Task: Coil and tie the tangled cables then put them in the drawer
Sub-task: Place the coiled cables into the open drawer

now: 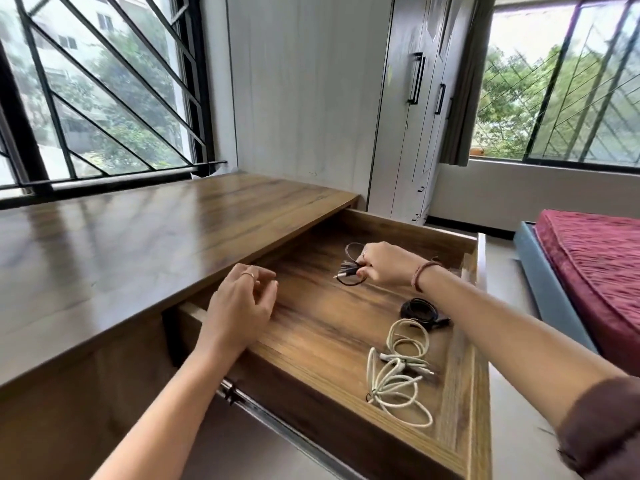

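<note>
R hand [384, 263] grips dark cable [349, 271] | L hand [242, 303] idle | drawer [479, 393] open

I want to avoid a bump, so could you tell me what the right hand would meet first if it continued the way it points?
The right hand, holding the dark coiled cable, points toward the desk; probably only bare drawer floor lies ahead.

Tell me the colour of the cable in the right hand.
Black cable, seen in the head view.

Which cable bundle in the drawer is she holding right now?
The dark bundle at the back, pinched by her right hand; the black coil and white cables lie untouched.
</note>
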`<state>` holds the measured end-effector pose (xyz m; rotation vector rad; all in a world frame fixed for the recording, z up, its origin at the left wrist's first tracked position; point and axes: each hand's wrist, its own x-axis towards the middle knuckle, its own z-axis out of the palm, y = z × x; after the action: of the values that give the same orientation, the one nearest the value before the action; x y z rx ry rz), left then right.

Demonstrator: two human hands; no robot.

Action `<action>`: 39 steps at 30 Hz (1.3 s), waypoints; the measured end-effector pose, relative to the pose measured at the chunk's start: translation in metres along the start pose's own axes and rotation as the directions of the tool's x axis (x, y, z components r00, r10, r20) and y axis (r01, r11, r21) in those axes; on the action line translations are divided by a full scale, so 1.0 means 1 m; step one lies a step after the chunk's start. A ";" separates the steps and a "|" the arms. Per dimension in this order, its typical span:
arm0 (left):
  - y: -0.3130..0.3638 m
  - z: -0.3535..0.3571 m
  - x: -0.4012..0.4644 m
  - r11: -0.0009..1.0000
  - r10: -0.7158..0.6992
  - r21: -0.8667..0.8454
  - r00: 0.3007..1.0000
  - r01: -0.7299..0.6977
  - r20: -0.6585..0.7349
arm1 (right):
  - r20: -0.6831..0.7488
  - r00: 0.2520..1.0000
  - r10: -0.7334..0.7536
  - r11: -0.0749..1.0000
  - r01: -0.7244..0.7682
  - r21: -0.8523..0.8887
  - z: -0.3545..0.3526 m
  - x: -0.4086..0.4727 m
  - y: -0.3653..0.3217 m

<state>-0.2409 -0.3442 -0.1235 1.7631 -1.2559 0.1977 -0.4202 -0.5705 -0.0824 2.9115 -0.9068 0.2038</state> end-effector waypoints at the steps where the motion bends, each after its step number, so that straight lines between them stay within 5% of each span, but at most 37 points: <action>1: -0.003 -0.004 -0.007 0.999 -0.006 0.033 1.000 0.007 -0.027 | 0.035 0.999 0.016 0.999 -0.014 -0.035 0.011 0.001 0.003; 6: -0.014 -0.012 -0.027 0.999 -0.038 0.035 0.997 0.041 -0.067 | 0.322 0.947 0.019 0.978 0.049 -0.204 0.048 0.004 0.011; 10: -0.014 -0.011 -0.030 0.999 -0.046 -0.003 0.995 0.046 -0.085 | 0.320 0.947 -0.017 0.991 0.057 -0.119 0.036 -0.004 0.017; 14: -0.012 -0.012 -0.031 0.999 -0.041 -0.016 0.996 0.040 -0.075 | 0.179 0.984 0.002 0.997 -0.016 0.075 0.006 -0.042 0.023; 17: -0.013 -0.022 -0.035 0.998 0.029 0.062 0.998 -0.025 -0.057 | -0.109 0.990 0.094 0.961 -0.061 0.269 -0.011 -0.092 0.020; 21: -0.029 -0.047 -0.040 0.881 0.183 0.460 0.976 -0.110 -0.117 | -0.469 0.834 0.290 0.742 0.113 0.661 0.013 -0.175 -0.013; 23: -0.040 -0.059 -0.038 0.816 0.114 0.577 0.987 -0.029 -0.110 | -0.486 0.799 0.354 0.659 0.155 0.736 0.039 -0.209 -0.032; 26: -0.050 -0.068 -0.037 0.760 -0.064 0.639 0.992 0.118 -0.107 | -0.582 0.749 0.318 0.730 0.199 0.654 0.070 -0.230 -0.051; 31: -0.040 -0.066 -0.039 0.738 -0.126 0.648 0.982 0.189 -0.144 | -0.619 0.572 0.538 0.523 0.349 0.778 0.088 -0.210 -0.068; 39: -0.032 -0.088 -0.027 0.758 -0.104 0.627 0.982 0.180 -0.157 | -0.537 0.608 0.585 0.359 0.399 0.844 0.092 -0.174 -0.088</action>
<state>-0.1957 -0.2586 -0.1099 2.3822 -1.0215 0.6996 -0.5026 -0.4127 -0.2032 2.7136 -0.9086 2.6805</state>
